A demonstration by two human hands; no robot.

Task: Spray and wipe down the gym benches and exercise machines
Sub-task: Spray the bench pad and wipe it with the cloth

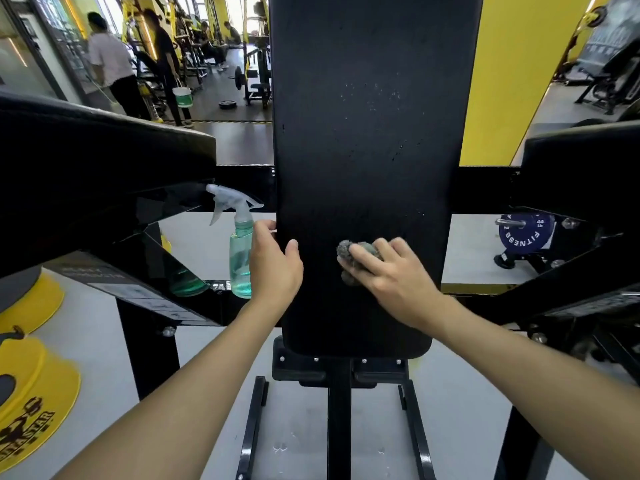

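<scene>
two hands are on the upright black pad [367,150]: the left hand [273,263] grips its left edge, fingers curled round the side, and the right hand [386,273] presses a bunched grey cloth [345,250] to its lower face with nearly straight fingers. the spray bottle [240,252] stands just left of the pad, beside the left hand.

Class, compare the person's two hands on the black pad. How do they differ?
The left hand grips the left edge of the pad; the right hand lies on its face. The left hand holds no cloth; the right hand presses a grey cloth against it. Both touch the pad.
</scene>
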